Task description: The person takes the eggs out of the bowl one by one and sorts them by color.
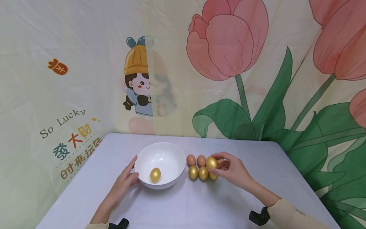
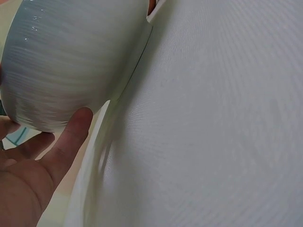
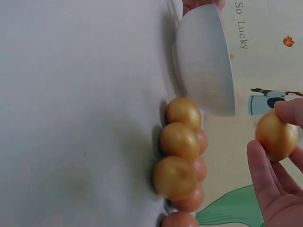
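Note:
A white bowl [image 1: 160, 153] stands on the table, with one golden egg [image 1: 155, 175] lying in it. Spread along the bowl's left side, my left hand [image 1: 125, 178] rests its fingertips [image 2: 81, 119] against the outer wall. My right hand [image 1: 235, 170] pinches another golden egg [image 3: 276, 135] between thumb and fingers, raised over the right end of the egg rows. Three golden eggs [image 1: 203, 173] form the front row to the right of the bowl. Behind them sit several brown eggs [image 1: 201, 160], partly hidden by the right hand and the held egg.
A white cloth covers the table [image 1: 177, 210]. Behind it hangs a printed backdrop with pink tulips [image 1: 228, 41] and a cartoon figure [image 1: 139, 92]. Black wrist devices [image 1: 259, 216] sit by both sleeves. The table's far edge runs just behind the bowl.

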Demonstrator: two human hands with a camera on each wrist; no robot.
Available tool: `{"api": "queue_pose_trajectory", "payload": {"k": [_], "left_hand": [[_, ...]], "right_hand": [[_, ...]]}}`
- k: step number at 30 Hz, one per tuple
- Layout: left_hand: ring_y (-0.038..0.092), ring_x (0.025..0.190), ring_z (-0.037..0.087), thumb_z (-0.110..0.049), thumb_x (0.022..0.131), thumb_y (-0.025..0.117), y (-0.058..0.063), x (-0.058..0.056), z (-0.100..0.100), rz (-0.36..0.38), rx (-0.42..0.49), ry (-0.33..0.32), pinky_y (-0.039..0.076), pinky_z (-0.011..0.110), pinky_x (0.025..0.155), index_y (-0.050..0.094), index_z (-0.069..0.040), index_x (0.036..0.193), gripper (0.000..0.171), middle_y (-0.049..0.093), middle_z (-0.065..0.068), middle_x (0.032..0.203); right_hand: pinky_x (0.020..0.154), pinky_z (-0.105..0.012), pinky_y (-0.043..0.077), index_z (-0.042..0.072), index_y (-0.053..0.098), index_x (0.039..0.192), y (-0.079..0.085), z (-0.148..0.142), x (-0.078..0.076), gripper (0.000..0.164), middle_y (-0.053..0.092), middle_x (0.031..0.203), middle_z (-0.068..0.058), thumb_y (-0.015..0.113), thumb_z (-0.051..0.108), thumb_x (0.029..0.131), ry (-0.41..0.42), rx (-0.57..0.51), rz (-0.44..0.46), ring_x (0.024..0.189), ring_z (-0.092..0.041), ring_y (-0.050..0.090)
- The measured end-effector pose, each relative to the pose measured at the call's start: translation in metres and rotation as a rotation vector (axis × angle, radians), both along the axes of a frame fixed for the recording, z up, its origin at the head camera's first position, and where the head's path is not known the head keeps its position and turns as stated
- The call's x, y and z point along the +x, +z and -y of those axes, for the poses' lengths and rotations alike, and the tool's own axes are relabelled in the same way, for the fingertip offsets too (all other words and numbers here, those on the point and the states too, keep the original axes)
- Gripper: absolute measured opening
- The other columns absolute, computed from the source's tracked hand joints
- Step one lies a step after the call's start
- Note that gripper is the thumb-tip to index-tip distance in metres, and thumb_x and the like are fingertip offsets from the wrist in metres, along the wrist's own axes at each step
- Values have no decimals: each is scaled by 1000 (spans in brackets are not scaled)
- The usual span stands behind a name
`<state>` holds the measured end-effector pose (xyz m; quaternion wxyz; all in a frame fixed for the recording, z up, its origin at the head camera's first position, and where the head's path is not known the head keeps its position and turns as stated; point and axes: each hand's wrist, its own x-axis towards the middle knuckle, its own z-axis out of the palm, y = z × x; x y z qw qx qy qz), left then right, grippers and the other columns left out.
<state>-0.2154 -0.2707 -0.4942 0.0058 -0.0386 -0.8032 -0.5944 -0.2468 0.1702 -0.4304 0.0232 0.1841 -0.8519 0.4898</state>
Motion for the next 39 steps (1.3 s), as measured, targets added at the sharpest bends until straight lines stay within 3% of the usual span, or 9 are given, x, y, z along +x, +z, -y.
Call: {"api": "queue_pose_trajectory", "payload": {"k": [9,16,23,39], "left_hand": [[58,136,40,-19,109,49,0,0,0,-1,1,-1,61,37,103,18,-22,172,71,25,21,172],[58,136,41,-20,109,49,1,1,1,2,6,-4,60,39,104,18,-23,172,70,24,21,172],[57,137,41,-19,109,48,0,-1,0,4,-6,3,60,37,103,18,-23,172,70,25,20,172],[54,140,42,-20,110,48,0,-1,0,9,5,-2,60,38,105,17,-23,172,70,24,20,173]], "right_hand": [[81,-26,65,12,71,129,-21,-35,-7,52,72,120,-6,93,15,82,-76,66,-89,92,-17,71],[78,-25,65,7,71,129,-39,-52,-10,53,72,119,-11,93,18,82,-93,88,-58,91,-18,72],[75,-22,63,8,72,129,-55,-56,-11,54,71,125,-12,94,15,80,-132,123,12,87,-16,70],[72,-24,63,10,73,126,-72,-56,-9,52,72,121,-10,94,10,79,-104,155,-31,85,-16,70]]}}
